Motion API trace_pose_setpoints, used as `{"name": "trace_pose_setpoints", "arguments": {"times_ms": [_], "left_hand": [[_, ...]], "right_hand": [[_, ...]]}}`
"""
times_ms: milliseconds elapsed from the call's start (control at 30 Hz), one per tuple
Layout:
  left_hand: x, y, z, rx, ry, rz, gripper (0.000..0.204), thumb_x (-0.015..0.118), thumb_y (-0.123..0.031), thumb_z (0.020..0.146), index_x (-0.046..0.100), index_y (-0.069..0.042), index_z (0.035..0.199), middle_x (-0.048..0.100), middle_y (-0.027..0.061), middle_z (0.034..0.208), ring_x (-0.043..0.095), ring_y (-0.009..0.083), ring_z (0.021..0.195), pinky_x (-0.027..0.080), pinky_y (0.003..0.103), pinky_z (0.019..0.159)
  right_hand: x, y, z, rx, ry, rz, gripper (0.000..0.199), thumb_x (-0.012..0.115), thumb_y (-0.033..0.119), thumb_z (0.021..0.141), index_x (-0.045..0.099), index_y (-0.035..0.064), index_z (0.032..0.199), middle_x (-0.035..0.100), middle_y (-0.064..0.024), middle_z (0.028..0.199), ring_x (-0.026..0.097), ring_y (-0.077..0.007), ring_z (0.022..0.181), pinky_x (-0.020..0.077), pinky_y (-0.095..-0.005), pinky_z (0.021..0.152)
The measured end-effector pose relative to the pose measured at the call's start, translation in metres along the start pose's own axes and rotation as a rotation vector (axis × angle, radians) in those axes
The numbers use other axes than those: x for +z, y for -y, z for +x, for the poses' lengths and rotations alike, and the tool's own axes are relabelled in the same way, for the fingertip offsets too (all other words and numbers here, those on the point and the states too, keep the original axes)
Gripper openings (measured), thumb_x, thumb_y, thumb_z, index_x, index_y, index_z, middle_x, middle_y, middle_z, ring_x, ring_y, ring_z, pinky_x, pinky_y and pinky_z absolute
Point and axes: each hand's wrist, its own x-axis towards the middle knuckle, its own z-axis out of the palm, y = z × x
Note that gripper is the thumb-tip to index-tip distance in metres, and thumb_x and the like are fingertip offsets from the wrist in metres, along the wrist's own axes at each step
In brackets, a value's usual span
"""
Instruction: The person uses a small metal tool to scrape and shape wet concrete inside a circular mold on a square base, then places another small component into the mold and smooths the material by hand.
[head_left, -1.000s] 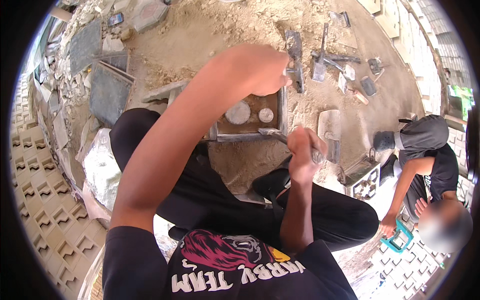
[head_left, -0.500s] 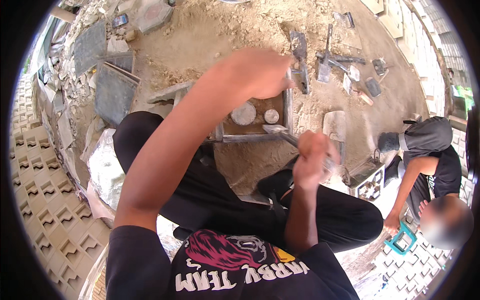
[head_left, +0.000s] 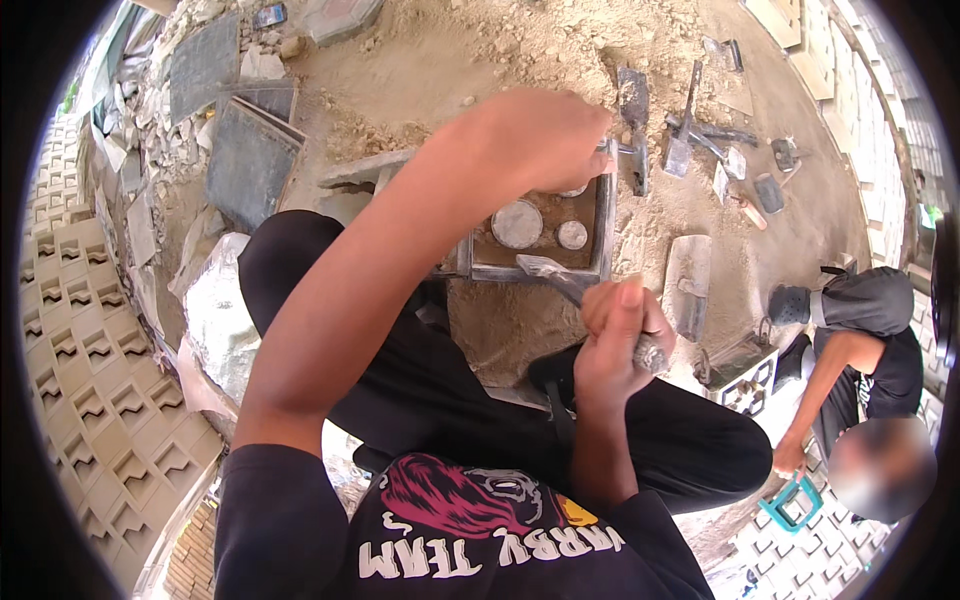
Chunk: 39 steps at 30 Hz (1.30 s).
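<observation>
My right hand (head_left: 622,335) is closed round the handle of a small trowel (head_left: 545,268). Its pale, dusty blade hovers at or touches the near wall of a square mould frame (head_left: 488,272); I cannot tell which. Inside the frame lie a large round grey disc (head_left: 517,224) and a smaller one (head_left: 571,235), with a third round piece partly covered by my arm. My left arm reaches across the frame, and my left hand (head_left: 570,140) is at its far right corner. Its fingers are curled down; what they grip is hidden.
Right of the frame lie dusty hand tools (head_left: 680,150) and a long float-like block (head_left: 688,285). Dark slabs (head_left: 252,165) and rubble (head_left: 165,130) are on the left. At right another person sits, one hand on a teal tool (head_left: 795,505). Loose sand (head_left: 420,70) spreads beyond.
The whole view has shifted, with the scene now further right. Against the frame, my right hand and the trowel have moved left and towards me. My left hand stays at the far corner.
</observation>
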Motion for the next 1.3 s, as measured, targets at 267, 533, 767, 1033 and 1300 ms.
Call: {"name": "trace_pose_setpoints", "arguments": {"times_ms": [267, 533, 767, 1033, 1300], "left_hand": [[0.002, 0.011, -0.004, -0.064, 0.004, -0.014, 0.044, 0.056, -0.041, 0.092, 0.06, -0.002, 0.11, 0.066, 0.0184, 0.103, 0.062, 0.0381, 0.099, 0.048, 0.049, 0.083], [-0.002, 0.009, -0.006, -0.07, -0.015, -0.018, 0.04, 0.057, -0.039, 0.092, 0.062, -0.001, 0.106, 0.067, 0.0186, 0.102, 0.064, 0.0367, 0.098, 0.049, 0.05, 0.082], [-0.006, -0.004, -0.003, -0.083, 0.025, -0.03, 0.038, 0.058, -0.037, 0.092, 0.063, -0.002, 0.103, 0.067, 0.0191, 0.095, 0.065, 0.0383, 0.092, 0.05, 0.051, 0.079], [-0.002, 0.001, -0.004, -0.116, 0.061, 0.003, 0.041, 0.058, -0.039, 0.092, 0.062, -0.002, 0.109, 0.067, 0.0185, 0.1, 0.064, 0.0384, 0.096, 0.05, 0.05, 0.081], [-0.001, 0.001, 0.001, -0.122, 0.051, 0.041, 0.044, 0.055, -0.041, 0.093, 0.062, -0.002, 0.112, 0.066, 0.0187, 0.105, 0.062, 0.0371, 0.101, 0.049, 0.049, 0.084]], "right_hand": [[0.005, -0.003, 0.003, -0.065, 0.041, 0.143, 0.043, 0.055, 0.016, 0.098, 0.04, 0.0033, 0.06, 0.04, 0.0036, 0.054, 0.035, -0.004, 0.053, 0.0258, -0.0257, 0.046], [0.0, 0.0, -0.003, -0.09, 0.068, 0.13, 0.042, 0.051, 0.015, 0.099, 0.043, 0.004, 0.06, 0.04, 0.0038, 0.052, 0.035, -0.0046, 0.05, 0.025, -0.0252, 0.045], [0.004, -0.007, -0.005, -0.122, 0.096, 0.218, 0.039, 0.054, 0.015, 0.098, 0.046, 0.0034, 0.061, 0.043, 0.0028, 0.053, 0.038, -0.0046, 0.051, 0.0279, -0.0252, 0.046], [0.007, -0.007, -0.003, -0.091, 0.059, 0.155, 0.041, 0.051, 0.016, 0.099, 0.043, 0.0024, 0.061, 0.044, 0.0021, 0.054, 0.037, -0.006, 0.051, 0.0271, -0.026, 0.046], [0.007, -0.021, -0.002, -0.013, 0.017, 0.036, 0.042, 0.054, 0.014, 0.098, 0.042, 0.0041, 0.059, 0.042, 0.0029, 0.053, 0.035, -0.0048, 0.051, 0.0243, -0.0256, 0.046]]}}
